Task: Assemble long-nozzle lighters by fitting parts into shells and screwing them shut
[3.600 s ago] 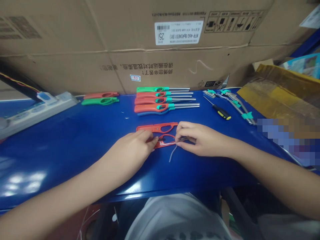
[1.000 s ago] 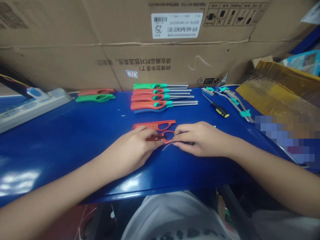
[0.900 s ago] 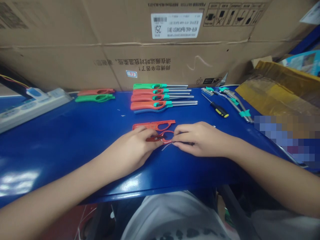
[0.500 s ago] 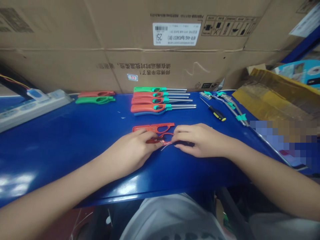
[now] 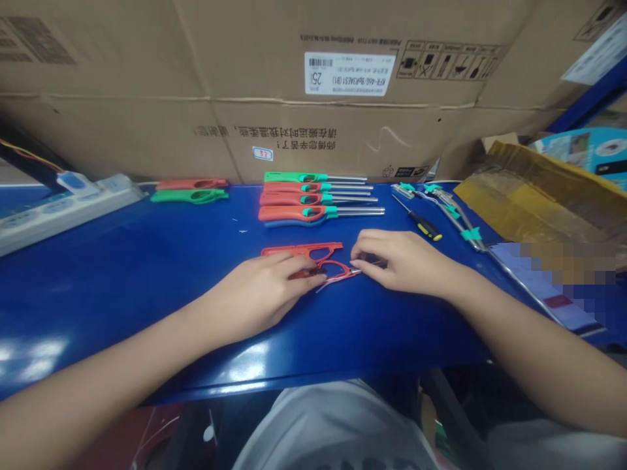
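My left hand (image 5: 277,287) is closed on the handle end of a red lighter shell half (image 5: 337,266), covering most of it. A thin pale wire (image 5: 327,283) runs along the shell's lower edge. My right hand (image 5: 396,258) pinches a metal lighter tube (image 5: 356,269) at the shell's right tip; most of the tube is hidden by the fingers. Just behind lies another red shell half (image 5: 326,250) with an oval trigger opening. Farther back, several long-necked lighters (image 5: 294,213) in red and green lie in a stack of rows, tubes pointing right.
Red and green shell halves (image 5: 189,195) lie at the back left, near a white power strip (image 5: 73,205). A screwdriver (image 5: 426,226) and metal tubes with green parts (image 5: 460,219) lie right, by a yellow-taped carton (image 5: 533,189). A large cardboard box (image 5: 147,130) stands behind.
My right hand has shifted a little right and back, uncovering the shell's tip and the tube end. My left hand stays on the shell. The view has tilted slightly.
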`<state>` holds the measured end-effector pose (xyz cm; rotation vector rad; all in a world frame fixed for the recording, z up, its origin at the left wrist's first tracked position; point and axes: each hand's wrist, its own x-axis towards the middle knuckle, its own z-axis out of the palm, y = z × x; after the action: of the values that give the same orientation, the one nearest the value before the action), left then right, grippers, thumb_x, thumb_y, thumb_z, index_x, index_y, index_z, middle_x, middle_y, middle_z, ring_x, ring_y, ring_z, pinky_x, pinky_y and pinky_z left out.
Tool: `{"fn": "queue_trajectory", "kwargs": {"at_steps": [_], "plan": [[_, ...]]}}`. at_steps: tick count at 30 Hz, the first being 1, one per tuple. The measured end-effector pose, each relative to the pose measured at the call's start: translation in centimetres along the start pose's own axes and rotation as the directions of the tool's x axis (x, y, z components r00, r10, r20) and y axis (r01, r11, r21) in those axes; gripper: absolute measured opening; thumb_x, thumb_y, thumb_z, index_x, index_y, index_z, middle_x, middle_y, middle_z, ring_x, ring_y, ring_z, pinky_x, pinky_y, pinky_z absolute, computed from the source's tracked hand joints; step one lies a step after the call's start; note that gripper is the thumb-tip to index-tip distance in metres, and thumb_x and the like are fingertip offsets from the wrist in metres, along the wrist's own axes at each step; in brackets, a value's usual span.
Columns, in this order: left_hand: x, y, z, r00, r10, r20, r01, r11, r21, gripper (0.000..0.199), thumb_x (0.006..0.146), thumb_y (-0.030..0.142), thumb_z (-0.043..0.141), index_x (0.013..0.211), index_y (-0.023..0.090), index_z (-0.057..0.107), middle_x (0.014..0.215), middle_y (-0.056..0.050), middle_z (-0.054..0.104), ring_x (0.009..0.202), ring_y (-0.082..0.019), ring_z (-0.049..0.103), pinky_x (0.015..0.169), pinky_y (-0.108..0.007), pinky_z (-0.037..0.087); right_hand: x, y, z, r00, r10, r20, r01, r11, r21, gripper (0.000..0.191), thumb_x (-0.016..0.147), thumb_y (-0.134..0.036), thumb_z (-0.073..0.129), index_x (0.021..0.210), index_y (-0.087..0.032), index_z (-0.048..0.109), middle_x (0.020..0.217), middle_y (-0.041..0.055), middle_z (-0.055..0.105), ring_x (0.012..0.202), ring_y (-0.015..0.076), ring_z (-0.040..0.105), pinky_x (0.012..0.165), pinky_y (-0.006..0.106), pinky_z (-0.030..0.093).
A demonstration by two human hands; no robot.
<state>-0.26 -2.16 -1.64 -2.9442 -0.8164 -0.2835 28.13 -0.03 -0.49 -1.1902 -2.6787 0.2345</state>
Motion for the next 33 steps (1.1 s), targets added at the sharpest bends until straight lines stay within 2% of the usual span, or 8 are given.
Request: {"fn": "queue_trajectory", "kwargs": {"at_steps": [12,23,29,33], "plan": [[0.22,0.14,0.28,1.0,-0.011,0.0,0.011,0.998,-0.057,0.037,0.103,0.021,0.044,0.134,0.026,0.063,0.143,-0.006,0.061,0.119,-0.026,0.065,0.091,-0.041,0.061,0.13,0.16,0.28,0.998,0.012,0.066,-0.013,1.0,0.019,0.017,0.099,-0.029,0.053,0.094,-0.021,0.068,0.098,0.0019,0.068,0.081,0.0153,0.063,0.067,0.027,0.038],[0.12,0.01,0.23,1.0,0.007,0.002,-0.006,0.997,-0.074,0.037,0.103,0.019,0.045,0.134,0.026,0.062,0.141,-0.006,0.062,0.118,-0.025,0.064,0.094,-0.04,0.059,0.1,0.26,-0.14,0.999,-0.007,0.036,0.007,1.0,0.002,0.02,0.1,-0.034,0.054,0.094,-0.02,0.067,0.095,0.002,0.067,0.079,0.015,0.062,0.066,0.027,0.037],[0.17,0.03,0.23,0.999,0.028,-0.032,-0.031,0.995,-0.093,0.038,0.102,0.017,0.046,0.136,0.026,0.061,0.142,-0.006,0.062,0.122,-0.023,0.063,0.094,-0.035,0.058,0.08,0.02,-0.38,0.998,-0.002,0.065,0.006,0.998,-0.06,0.021,0.1,-0.036,0.056,0.093,-0.02,0.066,0.095,0.003,0.067,0.083,0.0169,0.062,0.067,0.028,0.037],[0.23,0.02,0.2,0.999,0.022,-0.03,-0.025,0.995,-0.101,0.036,0.102,0.017,0.046,0.134,0.025,0.061,0.141,-0.006,0.062,0.123,-0.024,0.063,0.097,-0.037,0.057,0.45,0.52,0.04,0.997,0.028,0.076,-0.026,0.999,-0.034,0.021,0.1,-0.038,0.058,0.091,-0.019,0.064,0.094,0.0036,0.067,0.088,0.0188,0.06,0.071,0.028,0.038]]}}
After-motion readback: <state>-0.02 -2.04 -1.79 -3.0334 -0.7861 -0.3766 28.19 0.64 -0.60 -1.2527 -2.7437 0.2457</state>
